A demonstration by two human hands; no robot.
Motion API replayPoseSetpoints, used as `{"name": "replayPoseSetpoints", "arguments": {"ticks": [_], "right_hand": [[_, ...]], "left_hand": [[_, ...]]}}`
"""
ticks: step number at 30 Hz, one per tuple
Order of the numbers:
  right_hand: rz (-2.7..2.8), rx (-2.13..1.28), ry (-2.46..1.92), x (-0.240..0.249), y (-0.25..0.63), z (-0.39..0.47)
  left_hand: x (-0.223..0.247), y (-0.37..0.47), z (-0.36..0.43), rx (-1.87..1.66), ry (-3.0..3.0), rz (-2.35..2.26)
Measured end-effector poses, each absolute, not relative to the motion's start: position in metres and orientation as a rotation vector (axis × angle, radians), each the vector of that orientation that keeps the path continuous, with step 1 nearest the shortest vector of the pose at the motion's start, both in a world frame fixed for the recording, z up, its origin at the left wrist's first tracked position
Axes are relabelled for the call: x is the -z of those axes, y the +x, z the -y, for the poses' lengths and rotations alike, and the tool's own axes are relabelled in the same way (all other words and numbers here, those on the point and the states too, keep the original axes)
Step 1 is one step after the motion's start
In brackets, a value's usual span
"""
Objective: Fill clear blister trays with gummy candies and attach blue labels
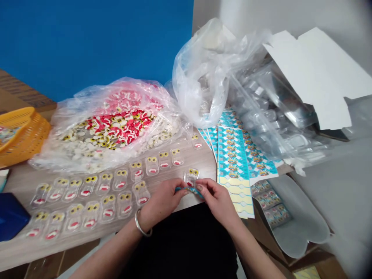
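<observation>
Both hands meet at the table's front edge, pinching a narrow blue printed sticker (190, 190) between them. My left hand (165, 199), with a silver bangle at the wrist, grips one end. My right hand (217, 199) has thumb and forefinger closed on the other end. Just beyond the fingertips lies a small clear plastic blister case (192, 174) with two yellow-and-black eye pieces and a red-and-white mouth piece in it; the sticker covers its near edge. To the right is a sticker sheet (232, 155), its lower part bare yellow backing.
Several filled blister cases (109, 205) stand in rows on the left. Behind them sits an open plastic bag of loose pieces (122, 128). A yellow basket (26, 135) is far left. Bagged clear cases (270, 112) lie at right; a grey-lined box (302, 221) stands below.
</observation>
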State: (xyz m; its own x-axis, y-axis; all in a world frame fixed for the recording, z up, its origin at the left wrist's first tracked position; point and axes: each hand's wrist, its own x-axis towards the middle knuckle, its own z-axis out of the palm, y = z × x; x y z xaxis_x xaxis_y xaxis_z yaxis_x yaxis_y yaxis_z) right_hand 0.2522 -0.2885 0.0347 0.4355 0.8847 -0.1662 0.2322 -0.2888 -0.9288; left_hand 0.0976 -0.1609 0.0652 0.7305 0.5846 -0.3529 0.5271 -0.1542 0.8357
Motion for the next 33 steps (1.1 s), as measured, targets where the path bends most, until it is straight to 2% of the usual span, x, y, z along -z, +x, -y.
{"name": "replayPoseSetpoints", "arguments": {"ticks": [7,13,19,24,33], "right_hand": [[1.417,-0.615,-1.988,-0.023,0.272,0.264],[1.466,-0.511,-2.084,-0.017,0.278,0.260],[1.403,-0.499,-2.079,-0.020,0.280,0.262],[1.281,-0.500,-2.089,-0.019,0.285,0.262],[1.138,-0.676,-1.972,-0.005,0.281,0.261]], "left_hand": [[-0.070,0.084,0.154,0.094,1.768,-0.810],[-0.072,0.075,0.151,0.118,1.784,-0.824],[-0.069,0.075,0.150,0.114,1.835,-0.798],[-0.054,0.087,0.152,-0.044,1.844,-0.751],[-0.042,0.112,0.149,-0.074,1.812,-0.701]]}}
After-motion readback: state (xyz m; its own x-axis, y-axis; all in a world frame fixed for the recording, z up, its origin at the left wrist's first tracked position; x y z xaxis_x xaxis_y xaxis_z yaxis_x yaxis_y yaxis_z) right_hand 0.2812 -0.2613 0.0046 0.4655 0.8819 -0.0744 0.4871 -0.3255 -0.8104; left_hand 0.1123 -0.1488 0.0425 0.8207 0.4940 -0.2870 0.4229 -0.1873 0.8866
